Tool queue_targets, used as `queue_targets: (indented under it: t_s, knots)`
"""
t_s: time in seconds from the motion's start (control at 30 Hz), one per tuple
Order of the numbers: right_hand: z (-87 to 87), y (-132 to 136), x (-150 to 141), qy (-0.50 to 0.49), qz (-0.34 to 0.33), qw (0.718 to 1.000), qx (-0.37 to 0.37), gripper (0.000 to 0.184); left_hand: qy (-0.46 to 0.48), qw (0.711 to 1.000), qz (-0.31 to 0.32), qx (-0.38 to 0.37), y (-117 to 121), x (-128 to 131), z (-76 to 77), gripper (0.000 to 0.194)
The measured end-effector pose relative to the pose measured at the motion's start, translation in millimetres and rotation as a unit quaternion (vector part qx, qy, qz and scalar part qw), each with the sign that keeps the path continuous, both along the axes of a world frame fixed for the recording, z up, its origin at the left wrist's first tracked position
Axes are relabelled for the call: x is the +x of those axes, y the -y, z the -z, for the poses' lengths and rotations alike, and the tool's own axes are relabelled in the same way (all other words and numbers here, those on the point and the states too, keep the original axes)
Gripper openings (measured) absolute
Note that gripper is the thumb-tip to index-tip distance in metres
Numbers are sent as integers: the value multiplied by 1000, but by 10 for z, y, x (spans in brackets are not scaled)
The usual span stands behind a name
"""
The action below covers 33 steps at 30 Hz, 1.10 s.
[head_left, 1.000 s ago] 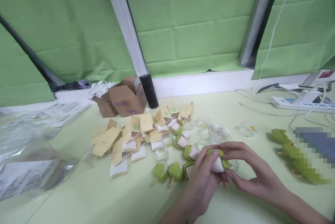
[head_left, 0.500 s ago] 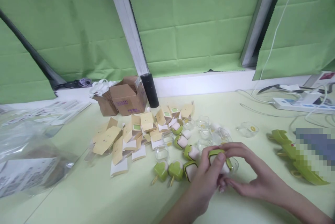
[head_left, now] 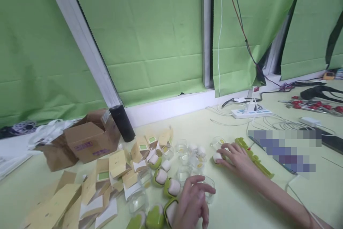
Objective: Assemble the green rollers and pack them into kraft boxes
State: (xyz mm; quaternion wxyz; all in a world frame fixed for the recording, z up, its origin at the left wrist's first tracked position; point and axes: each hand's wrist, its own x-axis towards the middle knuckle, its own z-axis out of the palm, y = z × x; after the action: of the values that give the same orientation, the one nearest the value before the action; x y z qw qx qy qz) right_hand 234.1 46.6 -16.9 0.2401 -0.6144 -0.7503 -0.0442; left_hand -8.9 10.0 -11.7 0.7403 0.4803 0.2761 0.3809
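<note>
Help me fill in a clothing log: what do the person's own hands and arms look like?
The left hand and right hand are ungloved, with no ring visible. The right forearm shows no sleeve or watch; the left forearm is out of view.

Right hand (head_left: 233, 157) grasping white-green case (head_left: 217, 157) near green strip (head_left: 255, 159); left hand (head_left: 191, 200) loosely curled beside clear cases (head_left: 184, 173)

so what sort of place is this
Probably a small workroom or packing area: yellow card pieces and several green-and-white cases lie grouped on a table, near an open cardboard box.
</note>
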Motion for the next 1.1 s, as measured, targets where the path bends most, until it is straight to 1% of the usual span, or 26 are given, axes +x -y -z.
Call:
queue_targets:
  t_s: [0.03, 0.07, 0.17, 0.2, 0.23, 0.27, 0.33, 0.4, 0.47, 0.5, 0.57, 0.6, 0.63, 0.67, 0.7, 0.73, 0.77, 0.8, 0.83, 0.87, 0.9, 0.93, 0.97, 1.03, 1.1]
  knots:
    - [-14, -17, 33, 22, 12, 1000, 0, 42, 3, 1000, 4, 8, 5, 3, 3, 48]
    - [-50, -39, 79, 37, 40, 999, -6, 44, 5, 1000, 6, 15, 10, 6, 2, 48]
    - [-204, -159, 306, 48, 168, 983, -59, 47, 8, 1000, 5, 28, 22, 16, -16, 46]
    - [-244, -219, 397, 43, 203, 975, -81, 46, 8, 1000, 5, 30, 25, 16, -24, 45]
    - [-270, -284, 487, 36, 225, 968, -103, 43, 9, 999, 5, 32, 27, 16, -32, 45]
    - [-282, -351, 568, 27, 234, 964, -123, 37, 9, 999, 5, 33, 29, 15, -38, 45]
    - [-286, -465, 678, 3, 226, 963, -149, 26, 10, 999, 5, 34, 30, 12, -42, 45]
    - [-301, -518, 690, -23, 205, 967, -152, 24, 11, 999, 6, 29, 27, 14, -32, 44]
    - [-357, -469, 574, -46, 173, 975, -133, 33, 18, 1000, 6, 4, 22, 25, -12, 45]
    - [-400, -396, 465, -62, 144, 980, -120, 38, 26, 1000, 5, -17, 20, 35, 0, 47]
    - [-500, -161, 163, -100, 47, 988, -104, 48, 52, 997, -2, -61, 24, 62, 19, 57]
    - [-550, -12, -12, -157, -51, 982, -94, 50, 69, 994, -6, -79, 30, 78, 25, 62]
    - [-598, 143, -187, -192, -146, 964, -113, 54, 86, 992, -7, -92, 40, 95, 28, 67]
    - [-640, 287, -348, -205, -214, 946, -135, 56, 104, 989, -10, -102, 51, 111, 26, 70]
    - [-675, 405, -481, -204, -264, 931, -146, 58, 122, 986, -16, -112, 64, 126, 22, 70]
    - [-702, 481, -577, -197, -298, 922, -148, 61, 138, 982, -20, -124, 76, 137, 14, 67]
    - [-721, 506, -634, -192, -311, 919, -145, 58, 150, 979, -22, -138, 87, 144, 2, 63]
    - [-729, 475, -651, -190, -303, 924, -134, 50, 161, 975, -26, -151, 96, 146, -11, 59]
    - [-725, 391, -637, -180, -268, 939, -122, 41, 171, 971, -31, -164, 102, 142, -26, 54]
    - [-709, 264, -600, -170, -217, 955, -111, 34, 180, 967, -35, -176, 106, 132, -43, 50]
    - [-679, 109, -554, -147, -150, 972, -104, 33, 190, 963, -37, -185, 109, 118, -61, 47]
    - [-634, -58, -508, -95, -66, 987, -114, 34, 201, 959, -41, -195, 112, 101, -81, 46]
    - [-576, -221, -470, -72, -32, 988, -130, 34, 208, 955, -42, -208, 114, 82, -102, 46]
    - [-435, -484, -441, -41, -1, 986, -163, 33, 196, 953, -31, -230, 123, 46, -149, 51]
    - [-296, -631, -467, -31, 1, 982, -186, 27, 158, 959, -28, -232, 135, 20, -200, 55]
